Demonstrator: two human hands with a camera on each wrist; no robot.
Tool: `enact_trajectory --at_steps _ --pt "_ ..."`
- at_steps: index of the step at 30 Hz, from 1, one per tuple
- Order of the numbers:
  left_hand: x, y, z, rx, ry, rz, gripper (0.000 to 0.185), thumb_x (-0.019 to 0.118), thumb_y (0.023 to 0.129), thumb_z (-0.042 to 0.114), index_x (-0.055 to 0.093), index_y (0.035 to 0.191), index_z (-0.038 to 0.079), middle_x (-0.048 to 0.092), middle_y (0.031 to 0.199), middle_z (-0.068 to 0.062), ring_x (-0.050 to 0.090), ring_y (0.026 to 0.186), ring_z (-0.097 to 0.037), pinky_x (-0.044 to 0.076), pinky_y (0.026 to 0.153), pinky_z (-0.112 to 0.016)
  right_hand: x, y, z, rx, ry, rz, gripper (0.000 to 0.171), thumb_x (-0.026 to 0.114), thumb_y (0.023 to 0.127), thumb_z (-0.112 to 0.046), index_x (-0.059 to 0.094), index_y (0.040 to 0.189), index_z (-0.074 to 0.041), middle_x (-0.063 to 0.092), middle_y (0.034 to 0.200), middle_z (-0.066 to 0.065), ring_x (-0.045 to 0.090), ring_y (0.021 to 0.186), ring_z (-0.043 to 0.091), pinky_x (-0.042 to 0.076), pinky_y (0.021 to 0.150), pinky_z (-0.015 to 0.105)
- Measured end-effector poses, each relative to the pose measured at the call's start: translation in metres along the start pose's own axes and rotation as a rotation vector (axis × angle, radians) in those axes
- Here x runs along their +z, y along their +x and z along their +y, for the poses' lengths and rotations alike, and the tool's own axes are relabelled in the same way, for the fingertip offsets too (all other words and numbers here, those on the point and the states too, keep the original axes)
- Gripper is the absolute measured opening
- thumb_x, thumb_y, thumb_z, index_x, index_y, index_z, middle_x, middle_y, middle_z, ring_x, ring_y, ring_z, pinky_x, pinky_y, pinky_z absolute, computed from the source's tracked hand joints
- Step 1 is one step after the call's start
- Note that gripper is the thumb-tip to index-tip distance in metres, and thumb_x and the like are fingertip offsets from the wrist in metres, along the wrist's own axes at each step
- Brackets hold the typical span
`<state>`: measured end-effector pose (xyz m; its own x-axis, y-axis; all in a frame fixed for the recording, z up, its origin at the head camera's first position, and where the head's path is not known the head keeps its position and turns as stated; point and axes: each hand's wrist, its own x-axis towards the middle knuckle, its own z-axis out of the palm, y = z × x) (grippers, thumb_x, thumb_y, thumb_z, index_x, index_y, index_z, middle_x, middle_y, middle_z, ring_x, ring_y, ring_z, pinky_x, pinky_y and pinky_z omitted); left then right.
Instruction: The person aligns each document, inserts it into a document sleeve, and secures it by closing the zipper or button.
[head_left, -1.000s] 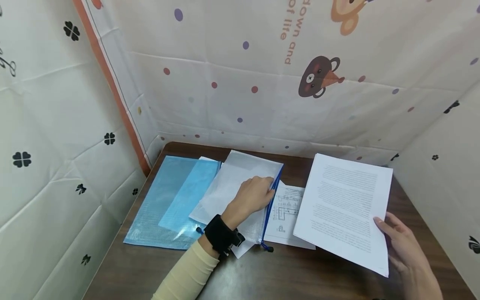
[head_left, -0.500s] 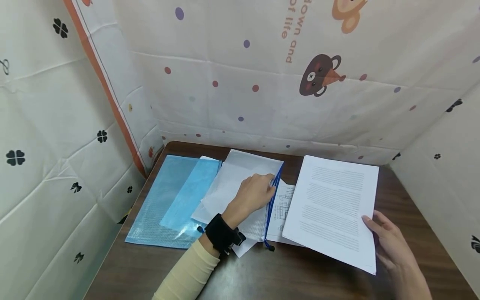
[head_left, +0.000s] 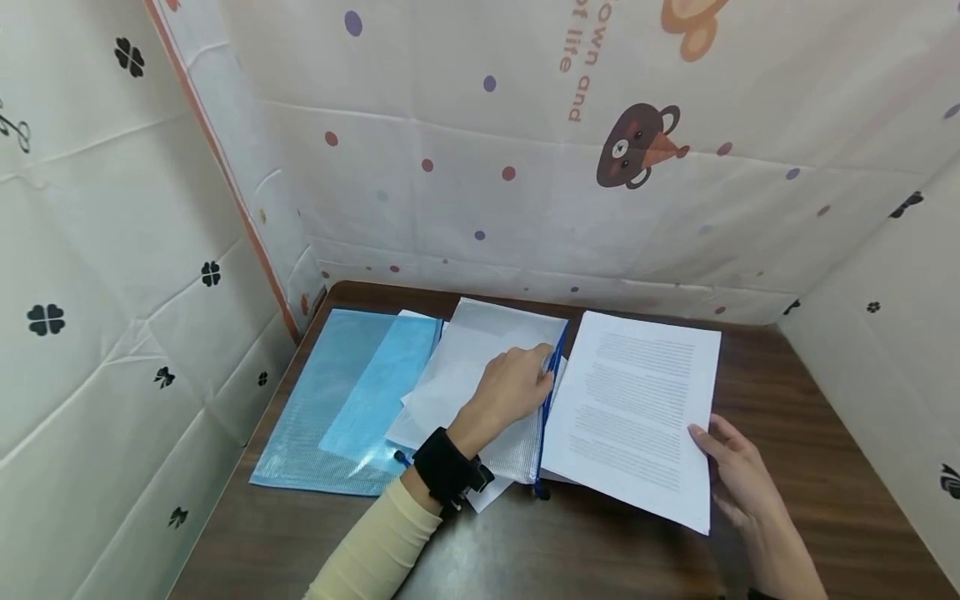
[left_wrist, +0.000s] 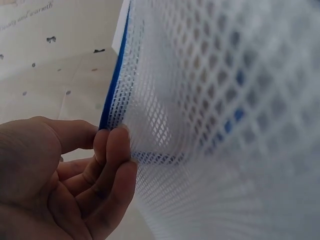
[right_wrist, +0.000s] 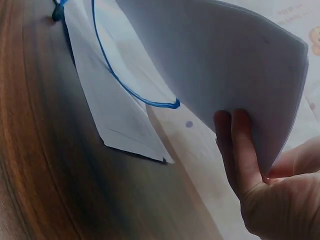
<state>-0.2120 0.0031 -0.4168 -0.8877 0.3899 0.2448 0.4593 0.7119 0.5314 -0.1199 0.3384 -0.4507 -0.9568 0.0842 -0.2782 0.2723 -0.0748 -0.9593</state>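
My left hand (head_left: 517, 385) pinches the blue zipper edge of a white mesh pouch (head_left: 480, 375) and lifts that edge open; the left wrist view shows my fingertips (left_wrist: 117, 150) on the pouch's (left_wrist: 225, 115) blue trim. My right hand (head_left: 731, 471) holds a stack of printed pages (head_left: 637, 408) by its near right edge, the left side of the stack touching the pouch's open side. In the right wrist view my fingers (right_wrist: 240, 145) curl under the bent stack (right_wrist: 225, 65). A loose sheet lies on the table beneath the stack.
A brown table (head_left: 787, 400) is walled by patterned cloth on three sides. A large blue mesh pouch (head_left: 315, 400) with a smaller blue folder (head_left: 378, 383) on it lies left of the white pouch. Bare table shows to the right and in front.
My right hand has carried the stack of pages leftward until it covers the loose sheet and meets the pouch's zipper edge. My left hand has kept its grip on that edge.
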Motion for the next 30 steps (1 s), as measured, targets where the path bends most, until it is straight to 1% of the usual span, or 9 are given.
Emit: enact_trajectory --at_steps 4,5,9,12,15,19,23,27,30 --pt "0.000 0.000 0.001 -0.013 -0.008 -0.006 0.042 0.066 0.105 0.017 0.062 0.145 0.004 0.060 0.063 0.006 0.051 0.047 -0.005 0.038 0.045 -0.020 0.005 0.002 0.002 0.026 -0.007 -0.009 0.040 0.064 0.108 -0.031 0.051 0.145 -0.023 0.077 0.109 -0.008 0.078 0.097 0.018 0.064 0.076 0.038" --pt "0.000 0.000 0.001 -0.015 -0.003 -0.007 0.042 0.066 0.105 0.017 0.062 0.145 0.005 0.062 0.066 0.005 0.052 0.048 -0.005 0.038 0.045 -0.020 0.006 0.002 0.002 0.032 -0.014 -0.012 0.041 0.064 0.108 -0.031 0.050 0.146 -0.021 0.077 0.109 -0.008 0.078 0.098 0.019 0.064 0.077 0.039" --pt "0.001 0.000 0.001 -0.020 0.009 -0.003 0.042 0.066 0.105 0.017 0.063 0.145 0.006 0.066 0.069 0.003 0.052 0.050 -0.006 0.038 0.047 -0.021 0.009 0.004 0.005 0.054 -0.043 -0.016 0.048 0.061 0.110 -0.030 0.043 0.152 -0.017 0.078 0.108 -0.008 0.078 0.098 0.020 0.064 0.078 0.039" --pt "0.002 0.001 0.000 -0.022 0.007 -0.001 0.041 0.065 0.106 0.017 0.063 0.145 0.006 0.068 0.074 0.002 0.053 0.052 -0.006 0.038 0.048 -0.021 0.010 0.005 0.008 0.057 -0.057 -0.022 0.049 0.059 0.111 -0.029 0.041 0.154 -0.015 0.078 0.108 -0.007 0.078 0.098 0.021 0.064 0.078 0.039" --pt "0.002 0.001 -0.001 -0.023 0.002 -0.006 0.040 0.064 0.106 0.016 0.063 0.145 0.006 0.072 0.079 -0.001 0.054 0.053 -0.006 0.038 0.048 -0.021 0.010 0.006 0.010 0.040 -0.069 -0.039 0.049 0.058 0.112 -0.028 0.040 0.155 -0.013 0.078 0.109 -0.006 0.078 0.099 0.022 0.064 0.079 0.040" --pt "0.001 0.001 -0.001 -0.015 0.019 -0.006 0.039 0.063 0.107 0.017 0.062 0.145 0.007 0.076 0.091 -0.004 0.055 0.057 -0.006 0.039 0.050 -0.021 0.012 0.007 0.011 0.015 -0.094 -0.062 0.052 0.056 0.112 -0.027 0.037 0.157 -0.010 0.078 0.111 -0.004 0.078 0.100 0.023 0.064 0.079 0.041" --pt "0.001 0.001 -0.002 0.002 0.044 -0.016 0.040 0.062 0.108 0.017 0.061 0.147 0.008 0.078 0.108 -0.007 0.058 0.064 -0.007 0.041 0.052 -0.020 0.015 0.007 0.011 0.009 -0.116 -0.077 0.055 0.054 0.113 -0.026 0.033 0.160 -0.007 0.078 0.113 -0.003 0.078 0.101 0.025 0.064 0.079 0.042" --pt "0.000 0.000 0.000 0.024 0.060 -0.051 0.042 0.061 0.109 0.018 0.059 0.150 0.009 0.077 0.122 -0.008 0.062 0.073 -0.009 0.042 0.054 -0.020 0.018 0.008 0.013 0.024 -0.135 -0.080 0.056 0.053 0.114 -0.025 0.032 0.161 -0.006 0.078 0.113 -0.003 0.078 0.100 0.025 0.064 0.078 0.041" --pt "0.001 0.000 0.001 0.042 0.063 -0.084 0.043 0.061 0.109 0.018 0.058 0.151 0.010 0.075 0.127 -0.008 0.062 0.075 -0.009 0.040 0.054 -0.020 0.020 0.009 0.015 0.038 -0.131 -0.072 0.055 0.053 0.113 -0.024 0.032 0.161 -0.005 0.078 0.112 -0.002 0.078 0.098 0.024 0.064 0.077 0.041"
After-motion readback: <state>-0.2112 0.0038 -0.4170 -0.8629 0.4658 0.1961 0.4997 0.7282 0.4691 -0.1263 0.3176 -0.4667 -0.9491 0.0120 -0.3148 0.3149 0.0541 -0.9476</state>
